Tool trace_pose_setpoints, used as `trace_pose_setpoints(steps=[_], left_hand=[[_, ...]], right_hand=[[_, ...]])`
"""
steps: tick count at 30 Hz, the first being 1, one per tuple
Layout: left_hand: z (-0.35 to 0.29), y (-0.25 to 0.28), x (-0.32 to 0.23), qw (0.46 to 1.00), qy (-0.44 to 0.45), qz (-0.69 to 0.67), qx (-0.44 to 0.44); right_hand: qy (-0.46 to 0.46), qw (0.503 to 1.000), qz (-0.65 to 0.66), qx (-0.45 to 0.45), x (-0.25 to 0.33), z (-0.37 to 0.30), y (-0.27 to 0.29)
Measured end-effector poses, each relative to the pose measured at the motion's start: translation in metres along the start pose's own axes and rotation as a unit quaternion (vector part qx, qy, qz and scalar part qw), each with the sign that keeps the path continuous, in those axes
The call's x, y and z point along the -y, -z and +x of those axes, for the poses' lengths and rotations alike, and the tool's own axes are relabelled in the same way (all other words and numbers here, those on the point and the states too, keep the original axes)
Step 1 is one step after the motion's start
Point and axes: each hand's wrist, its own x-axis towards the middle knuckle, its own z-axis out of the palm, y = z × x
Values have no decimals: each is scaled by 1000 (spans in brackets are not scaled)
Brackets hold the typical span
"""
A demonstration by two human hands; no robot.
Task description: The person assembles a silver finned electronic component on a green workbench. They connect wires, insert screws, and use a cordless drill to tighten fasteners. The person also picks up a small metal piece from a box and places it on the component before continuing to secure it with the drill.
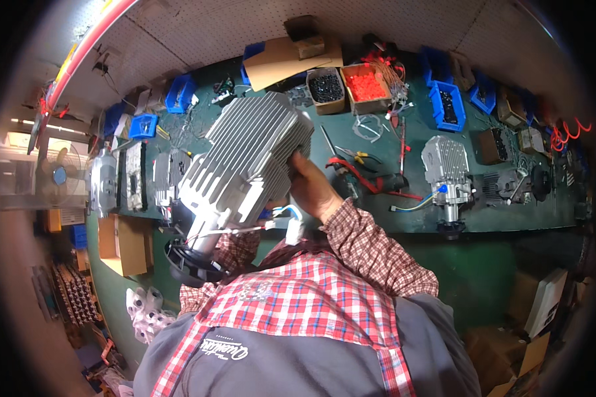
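A large silver finned metal housing is held up above the near edge of the workbench, tilted with its fins facing up. A short tube and a round black end piece stick out at its lower left. White, blue and other wires with a white connector hang from its near side. My right hand is closed on the housing's right side, its thumb on the edge. Only the checked left sleeve shows below the housing; my left hand is hidden behind it.
On the green bench lie a red-and-black power tool, pliers and a second finned housing. Boxes of black parts and red parts stand behind, with blue bins. A fan is at far left.
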Motion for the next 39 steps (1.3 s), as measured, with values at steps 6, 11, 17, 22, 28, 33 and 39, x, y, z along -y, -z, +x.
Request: trace_pose_setpoints(steps=[6, 11, 17, 22, 28, 33, 39], left_hand=[[-11, 46, -76, 995, -60, 67, -51], [-33, -56, -201, 961, -218, 169, -3], [-131, -152, -241, 869, -409, 233, 151], [-92, -222, -145, 761, -543, 307, 175], [-76, -231, -109, 848, -458, 137, 231], [-64, -231, -104, 855, -431, 131, 256], [-57, -226, -106, 865, -383, 115, 304]], right_hand=[[-26, 975, 216, 36, -62, 57, -41], [52, 993, 93, -50, -76, 107, -29], [72, 981, -104, -145, 0, 93, -36], [225, 895, -367, -115, -4, 100, -59], [158, 785, -559, -214, -2, 87, -48], [155, 688, -663, -253, 5, 74, -64], [144, 660, -689, -263, 0, 64, -78]])
